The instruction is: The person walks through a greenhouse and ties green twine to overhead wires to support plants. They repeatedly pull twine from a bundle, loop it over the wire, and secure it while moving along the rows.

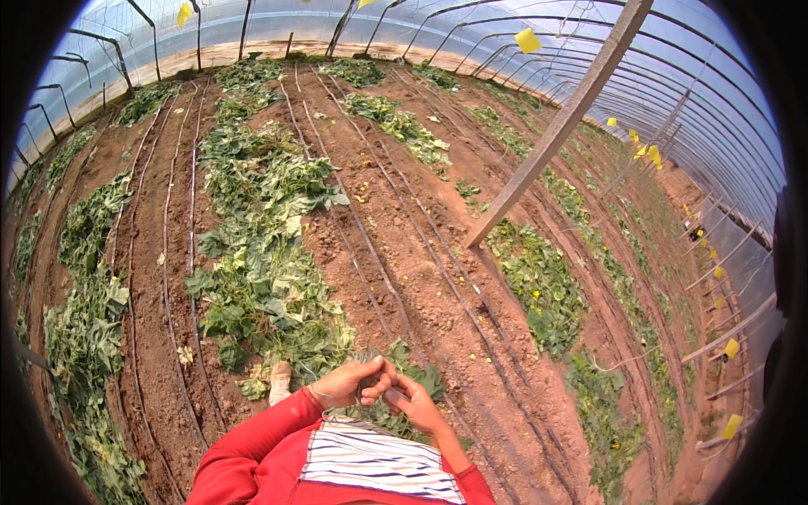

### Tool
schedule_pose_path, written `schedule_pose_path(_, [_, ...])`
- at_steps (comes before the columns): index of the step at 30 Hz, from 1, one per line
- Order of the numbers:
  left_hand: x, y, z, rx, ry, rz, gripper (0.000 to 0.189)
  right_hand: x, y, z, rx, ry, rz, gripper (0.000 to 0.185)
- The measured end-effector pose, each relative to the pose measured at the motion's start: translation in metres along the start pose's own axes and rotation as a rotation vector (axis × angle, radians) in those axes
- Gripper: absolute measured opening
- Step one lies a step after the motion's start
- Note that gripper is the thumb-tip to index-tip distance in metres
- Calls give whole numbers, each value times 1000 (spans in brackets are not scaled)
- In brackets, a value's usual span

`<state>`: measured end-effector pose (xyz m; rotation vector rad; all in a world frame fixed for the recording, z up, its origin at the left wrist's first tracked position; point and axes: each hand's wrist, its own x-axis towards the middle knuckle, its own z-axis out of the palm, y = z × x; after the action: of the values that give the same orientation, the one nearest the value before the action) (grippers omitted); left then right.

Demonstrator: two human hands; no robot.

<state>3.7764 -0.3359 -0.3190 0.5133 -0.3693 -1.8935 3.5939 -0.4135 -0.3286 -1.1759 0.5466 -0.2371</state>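
Observation:
My left hand (346, 382) is closed around a bundle of thin grey-green string (366, 358) in front of my waist. A loose strand hangs by that wrist and over the striped cloth on my front. My right hand (413, 401) meets the left at the fingertips, with its thumb and fingers pinched together; a strand between them is too fine to make out. Below both hands lie cut, wilting vines with broad leaves (278, 309), heaped in a row on the soil.
A slanting post (555, 132) stands in the soil ahead to the right. Thin drip lines (379, 278) run lengthwise between rows of wilted vines (536, 284). Yellow sticky cards (528, 41) hang under the arched greenhouse frame. My shoe (281, 375) is beside the vine heap.

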Motion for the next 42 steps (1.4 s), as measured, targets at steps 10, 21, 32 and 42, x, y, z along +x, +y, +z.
schedule_pose_path(10, [-63, 172, -99, -134, -127, -173, 35, 158, -24, 122, 361, -116, 184, 27])
schedule_pose_path(21, [-41, 226, -131, 1009, 154, 660, 33, 197, -45, 135, 657, 23, 184, 20])
schedule_pose_path(32, [-12, 284, -109, -271, -72, 138, 24, 198, -27, 74, -31, -27, 144, 32])
schedule_pose_path(42, [85, 384, -28, 420, -73, 486, 22, 42, -165, -66, -497, 1176, -391, 31])
